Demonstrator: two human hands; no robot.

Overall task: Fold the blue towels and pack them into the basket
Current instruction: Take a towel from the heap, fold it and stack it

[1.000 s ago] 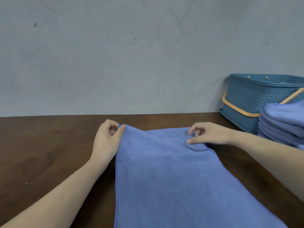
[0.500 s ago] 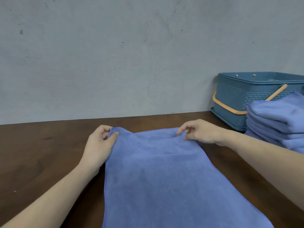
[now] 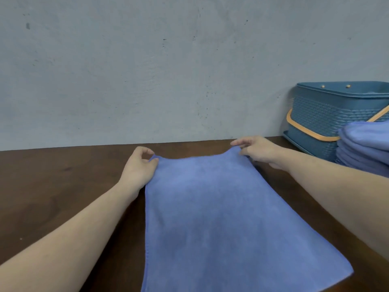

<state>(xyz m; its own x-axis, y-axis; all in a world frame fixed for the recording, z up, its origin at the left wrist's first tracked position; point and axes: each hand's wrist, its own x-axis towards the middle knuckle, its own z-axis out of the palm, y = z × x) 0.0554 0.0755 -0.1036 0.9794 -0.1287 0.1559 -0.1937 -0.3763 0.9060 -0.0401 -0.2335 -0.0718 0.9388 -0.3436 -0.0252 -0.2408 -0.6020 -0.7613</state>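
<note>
**Far corners pinched, towel running lengthwise toward the person**

The flat blue microfibre towel point(image 3: 227, 218) lies spread on the dark brown wooden worktop point(image 3: 52, 186), its long axis running straight away from the person toward the grey wall. Its near end passes out of view at the bottom edge, and its far short edge lies across the worktop between the two hands. The left hand point(image 3: 139, 165) pinches the towel's far-left corner between thumb and forefinger; the right hand point(image 3: 255, 149) pinches the far-right corner the same way, with that corner lifted slightly off the wood. The hands are apart by the towel's full width and each is closed on cloth. Both sit at the towel's far end at roughly equal reach, so neither is clearly nearer to it.

To the right of the towel stands a stack of folded blue towels point(image 3: 366, 148), and just beyond that stack, against the wall, the teal woven-pattern plastic basket with an orange handle point(image 3: 320, 114).

With both far corners held and the length pointing at the person, the coming fold most likely draws that far edge back along the long axis onto the near end; keeping both corners level would matter for a square crease.
</note>
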